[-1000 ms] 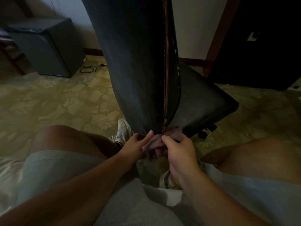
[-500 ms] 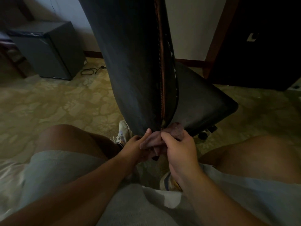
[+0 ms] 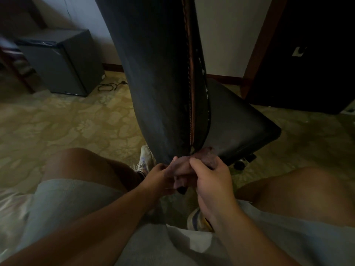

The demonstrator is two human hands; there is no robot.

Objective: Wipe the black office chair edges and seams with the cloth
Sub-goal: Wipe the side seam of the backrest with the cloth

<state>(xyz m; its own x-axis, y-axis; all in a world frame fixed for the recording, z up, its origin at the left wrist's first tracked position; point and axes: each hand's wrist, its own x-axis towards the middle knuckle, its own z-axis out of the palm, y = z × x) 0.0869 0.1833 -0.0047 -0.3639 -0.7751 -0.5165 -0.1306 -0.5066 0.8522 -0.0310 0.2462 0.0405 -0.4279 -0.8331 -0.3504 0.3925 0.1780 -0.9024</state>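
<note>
The black office chair (image 3: 157, 83) stands right in front of me, its tall backrest seen from the side, with a worn reddish seam (image 3: 192, 93) running down its edge. The seat (image 3: 240, 121) juts out to the right. A dull purplish cloth (image 3: 208, 157) is bunched at the bottom of that seam, where backrest and seat meet. My right hand (image 3: 211, 179) grips the cloth from below and right. On the cloth's left end my left hand (image 3: 161, 175) pinches it, the thumb lying against the backrest's lower edge.
I sit with bare knees on either side of the chair, sneakers on the patterned beige floor (image 3: 67, 121). A small dark fridge (image 3: 59, 60) with a cable beside it stands at the back left. A dark cabinet (image 3: 307, 54) and wooden frame stand at the back right.
Both hands with the cloth have crept slightly up and right along the bottom of the seam. The chair stays in place.
</note>
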